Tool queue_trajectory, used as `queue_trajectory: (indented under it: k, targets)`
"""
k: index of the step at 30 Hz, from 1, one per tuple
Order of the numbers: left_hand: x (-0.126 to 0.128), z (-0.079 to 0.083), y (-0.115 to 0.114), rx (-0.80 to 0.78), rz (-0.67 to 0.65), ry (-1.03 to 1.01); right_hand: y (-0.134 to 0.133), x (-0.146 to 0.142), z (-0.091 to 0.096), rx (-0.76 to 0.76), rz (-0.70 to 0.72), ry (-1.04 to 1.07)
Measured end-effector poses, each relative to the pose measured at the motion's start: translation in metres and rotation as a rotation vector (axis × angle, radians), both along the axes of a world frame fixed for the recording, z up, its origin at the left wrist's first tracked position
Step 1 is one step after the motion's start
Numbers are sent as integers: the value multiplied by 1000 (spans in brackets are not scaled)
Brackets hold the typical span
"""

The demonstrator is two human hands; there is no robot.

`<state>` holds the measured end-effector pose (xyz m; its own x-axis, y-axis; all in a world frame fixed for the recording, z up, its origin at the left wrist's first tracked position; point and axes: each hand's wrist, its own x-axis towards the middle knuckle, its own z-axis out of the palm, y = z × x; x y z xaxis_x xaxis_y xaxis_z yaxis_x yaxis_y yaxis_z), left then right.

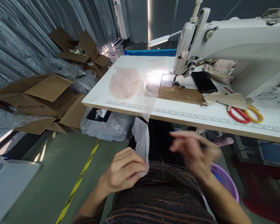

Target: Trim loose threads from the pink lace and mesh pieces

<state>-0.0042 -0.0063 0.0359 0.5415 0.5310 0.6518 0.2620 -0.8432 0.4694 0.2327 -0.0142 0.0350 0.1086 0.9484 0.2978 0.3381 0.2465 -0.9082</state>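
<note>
My left hand (127, 169) is closed on the lower end of a sheer white fabric strip (142, 140) above my lap. The strip runs up over the table edge and joins thin, see-through fabric (150, 98) on the tabletop. A crumpled, pale pink sheer piece (124, 82) lies to the left of it. My right hand (196, 149) is in the air below the table edge, away from the fabric and blurred by motion. Its forefinger and thumb look apart, and nothing shows between them. The sewing machine (224, 40) stands at the right, its needle area over the brown plate (179, 94).
Red and yellow-handled scissors (239, 115), a black phone (203, 81) and fabric scraps (233, 99) lie on the white table (102, 84). Below are a clear plastic bin (109, 127) and a purple basket (231, 183). Cardboard boxes (46, 93) stand at the left.
</note>
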Motion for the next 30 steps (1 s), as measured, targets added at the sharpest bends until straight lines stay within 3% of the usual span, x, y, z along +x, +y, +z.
queue_trajectory:
  k: [3,6,8,12,15,18,20,25,30]
  targets:
    - [16,-13,1,22,-67,92,35,-18,-25,-236,220,39]
    - [28,-30,18,7,-158,128,52,-25,-51,-345,187,129]
    - [28,-41,38,-49,-162,51,54,-25,-59,-338,186,170]
    - [21,-58,87,-304,146,-53,50,-20,-59,-293,236,137]
    - [24,-66,108,-556,42,-60,45,-20,-57,-256,262,120]
    - [32,-70,110,-792,-179,-159,42,-19,-58,-228,321,101]
    - [34,-72,106,-926,-228,-236,43,-15,-60,-229,361,72]
    - [26,-71,96,-1118,-40,-308,53,-5,-64,-266,329,-46]
    - [21,-64,91,-1101,19,-308,69,-11,-67,-195,343,-131]
